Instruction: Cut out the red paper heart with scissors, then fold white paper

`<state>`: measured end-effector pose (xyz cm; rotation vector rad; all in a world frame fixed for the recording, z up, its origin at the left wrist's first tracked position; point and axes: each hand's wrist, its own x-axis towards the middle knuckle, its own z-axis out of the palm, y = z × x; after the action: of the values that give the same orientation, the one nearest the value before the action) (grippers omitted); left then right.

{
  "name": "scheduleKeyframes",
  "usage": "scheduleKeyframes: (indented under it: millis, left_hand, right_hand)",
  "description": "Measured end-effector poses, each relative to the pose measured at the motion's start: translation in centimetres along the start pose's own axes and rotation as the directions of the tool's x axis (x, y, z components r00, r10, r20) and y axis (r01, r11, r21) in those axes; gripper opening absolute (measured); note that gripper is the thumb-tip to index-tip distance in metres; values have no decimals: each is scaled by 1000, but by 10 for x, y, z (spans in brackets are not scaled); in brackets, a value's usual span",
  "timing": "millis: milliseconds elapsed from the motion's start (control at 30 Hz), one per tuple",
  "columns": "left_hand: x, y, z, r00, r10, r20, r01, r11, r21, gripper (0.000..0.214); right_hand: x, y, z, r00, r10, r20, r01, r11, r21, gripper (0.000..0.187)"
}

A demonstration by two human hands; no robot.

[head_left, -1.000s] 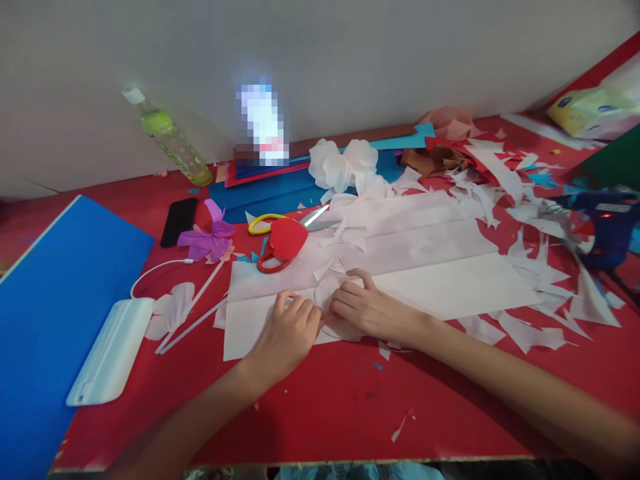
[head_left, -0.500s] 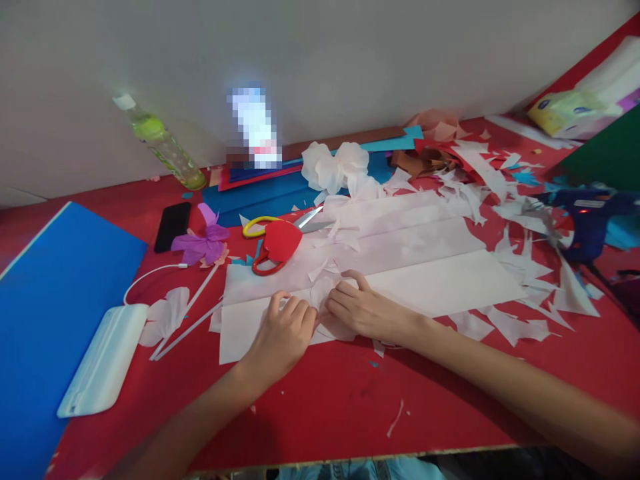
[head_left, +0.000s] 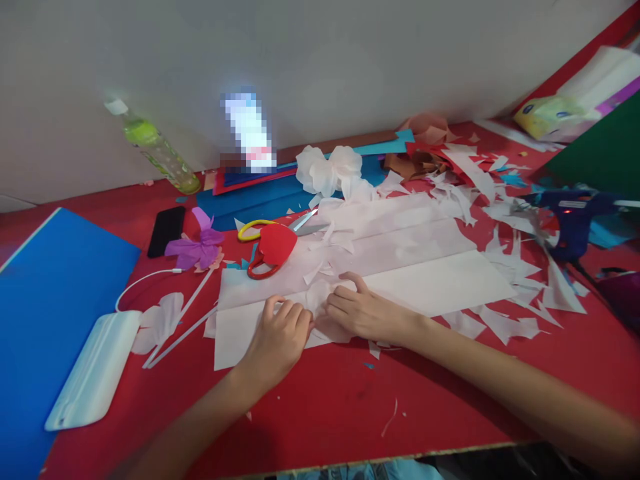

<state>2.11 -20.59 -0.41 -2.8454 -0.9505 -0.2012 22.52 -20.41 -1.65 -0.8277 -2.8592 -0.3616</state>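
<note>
My left hand (head_left: 283, 330) and my right hand (head_left: 361, 308) sit close together with curled fingers, pinching a white paper petal (head_left: 319, 298) between them. Most of the petal is hidden under my fingers. Beneath both hands lie folded white paper sheets (head_left: 445, 272). Just beyond, scissors (head_left: 274, 244) with red and yellow handles rest with their blades apart on the paper. White paper flowers (head_left: 330, 172) stand behind the sheets. To the left are a purple paper flower (head_left: 196, 245) and a white paper petal piece (head_left: 163, 321) beside thin white sticks (head_left: 186, 333).
A blue board (head_left: 65, 313), a white power bank (head_left: 95, 370) with a cable and a black phone (head_left: 167, 231) lie left. A bottle (head_left: 160, 155) and a lit, blurred screen (head_left: 250, 130) lean at the wall. White scraps (head_left: 505, 320) and a glue gun (head_left: 573, 217) lie right.
The whole view has shifted slightly, so the table things appear a little further left. Both hands keep their pinch on the petal, the left one a touch further from the right.
</note>
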Motion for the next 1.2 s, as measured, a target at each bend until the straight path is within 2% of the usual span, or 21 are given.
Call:
scheduleKeyframes:
  millis: [133, 367, 700, 1000, 1200]
  left_hand:
    - [-1, 1, 1, 1000, -1, -3, 1, 1000, 17, 22]
    - [1, 1, 1, 1000, -1, -2, 1, 1000, 30, 22]
    - [2, 0, -1, 1000, -16, 1, 16, 1000, 27, 23]
    - [2, -2, -2, 999, -26, 24, 27, 999, -23, 24]
    - [1, -3, 0, 999, -34, 21, 35, 998, -45, 24]
  right_hand:
    - [2, -3, -3, 1000, -15, 5, 15, 998, -58, 23]
    - [6, -4, -5, 998, 56, 42, -54, 998, -44, 23]
    - [-4, 7, -8, 994, 82, 71, -96, 973, 210, 22]
    - [-1, 6, -2, 990, 118, 76, -132, 967, 217, 21]
    - [-4, 9, 6, 991, 134, 13, -133, 965, 227, 20]
